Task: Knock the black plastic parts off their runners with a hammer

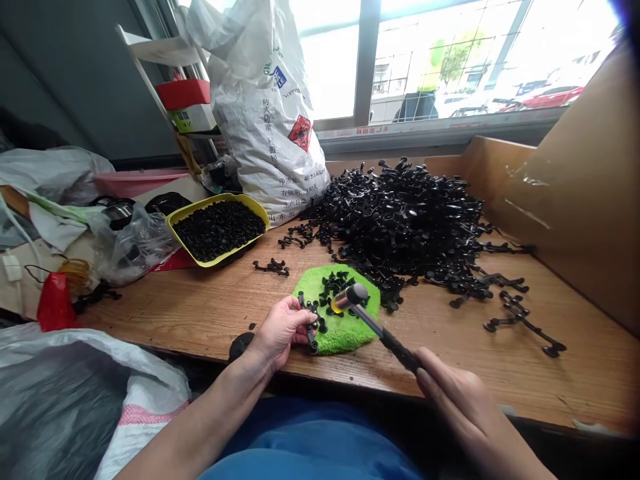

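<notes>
A green textured mat (pixel 345 339) lies near the front edge of the table, with small loose black plastic parts (pixel 334 283) on it. At the mat's left side my left hand (pixel 283 330) pinches a black moulded plastic piece (pixel 313 337) with several round ends. My right hand (pixel 453 387) is wrapped round the dark grip of a mallet (pixel 373 323). The mallet has a metal shaft, a black face and a yellow face. Its head is over the mat, with the yellow face low by the loose parts; whether it touches them I cannot tell.
A large heap of black branched plastic pieces (pixel 400 220) covers the back of the table. Several stray pieces (pixel 523 320) lie to the right. A yellow-rimmed tray (pixel 223 260) of small black parts stands left, before a white sack (pixel 270 113). Cardboard (pixel 575 180) borders the right side.
</notes>
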Tool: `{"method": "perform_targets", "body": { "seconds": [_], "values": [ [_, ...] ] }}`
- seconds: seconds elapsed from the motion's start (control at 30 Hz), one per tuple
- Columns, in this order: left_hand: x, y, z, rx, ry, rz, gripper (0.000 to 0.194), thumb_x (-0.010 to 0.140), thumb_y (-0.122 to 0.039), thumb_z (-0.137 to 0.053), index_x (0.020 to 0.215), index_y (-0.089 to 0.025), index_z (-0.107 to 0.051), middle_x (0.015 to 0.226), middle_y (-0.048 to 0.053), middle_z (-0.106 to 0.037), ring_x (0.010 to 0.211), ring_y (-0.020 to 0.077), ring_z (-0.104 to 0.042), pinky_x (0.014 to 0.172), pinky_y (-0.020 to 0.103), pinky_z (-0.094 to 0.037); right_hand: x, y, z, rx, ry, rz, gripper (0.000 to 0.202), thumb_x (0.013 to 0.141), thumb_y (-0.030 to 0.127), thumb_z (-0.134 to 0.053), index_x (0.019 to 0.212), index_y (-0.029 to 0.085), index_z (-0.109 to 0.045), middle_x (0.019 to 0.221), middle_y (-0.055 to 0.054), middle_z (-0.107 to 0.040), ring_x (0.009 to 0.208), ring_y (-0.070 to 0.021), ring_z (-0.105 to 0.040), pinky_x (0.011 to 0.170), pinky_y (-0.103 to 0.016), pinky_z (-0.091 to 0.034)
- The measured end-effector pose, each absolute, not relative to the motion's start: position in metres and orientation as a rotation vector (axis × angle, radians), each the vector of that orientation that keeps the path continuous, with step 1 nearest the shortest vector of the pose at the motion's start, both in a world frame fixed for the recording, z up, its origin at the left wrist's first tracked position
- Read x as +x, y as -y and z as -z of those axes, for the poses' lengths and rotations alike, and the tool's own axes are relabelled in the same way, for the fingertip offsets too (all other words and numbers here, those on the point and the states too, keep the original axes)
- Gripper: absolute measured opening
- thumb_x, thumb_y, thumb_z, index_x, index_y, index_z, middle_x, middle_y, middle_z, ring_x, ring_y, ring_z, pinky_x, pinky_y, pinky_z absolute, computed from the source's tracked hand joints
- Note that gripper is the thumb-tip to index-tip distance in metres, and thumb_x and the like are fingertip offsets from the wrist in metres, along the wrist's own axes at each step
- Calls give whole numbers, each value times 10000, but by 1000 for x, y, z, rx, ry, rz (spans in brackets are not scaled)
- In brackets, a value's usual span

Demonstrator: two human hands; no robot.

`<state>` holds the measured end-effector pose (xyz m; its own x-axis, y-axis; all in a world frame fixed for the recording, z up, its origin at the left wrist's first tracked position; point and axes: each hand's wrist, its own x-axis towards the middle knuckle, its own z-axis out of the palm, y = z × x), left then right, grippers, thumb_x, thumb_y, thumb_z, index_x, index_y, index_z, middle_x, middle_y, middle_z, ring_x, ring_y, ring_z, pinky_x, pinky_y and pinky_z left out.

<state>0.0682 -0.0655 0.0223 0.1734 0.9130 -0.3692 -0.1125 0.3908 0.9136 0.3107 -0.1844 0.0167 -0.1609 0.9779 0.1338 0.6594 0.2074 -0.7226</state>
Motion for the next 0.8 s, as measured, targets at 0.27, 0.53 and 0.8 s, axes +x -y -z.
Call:
{"method": "perform_targets", "body": {
  "seconds": [0.27,0.53,0.8],
  "values": [
    [69,64,-22,891,-1141,-882,335,570,-181,-694,703,-184,-386,577,-18,-596,418,98,-538,387,189,-435,313,183,-32,-1611,2083,-472,181,940,318,-302,935,248,-468,587,19,-529,490,-177,-516,467,-276,-313],
    [67,67,-16,915,-1087,-939,336,583,-209,-702,729,-185,-400,597,-21,-600,430,104,-552,392,191,-441,305,185,-22,-1599,2175,-434,181,938,307,-287,867,244,-441,535,20,-523,440,-185,-504,433,-275,-287],
    [65,66,-13,961,-1090,-944,334,596,-206,-695,728,-188,-389,568,-24,-594,422,102,-542,375,176,-424,319,196,-33,-1703,2077,-399,225,944,365,-276,867,250,-455,602,1,-566,515,-195,-545,477,-276,-305]
  ]
}}
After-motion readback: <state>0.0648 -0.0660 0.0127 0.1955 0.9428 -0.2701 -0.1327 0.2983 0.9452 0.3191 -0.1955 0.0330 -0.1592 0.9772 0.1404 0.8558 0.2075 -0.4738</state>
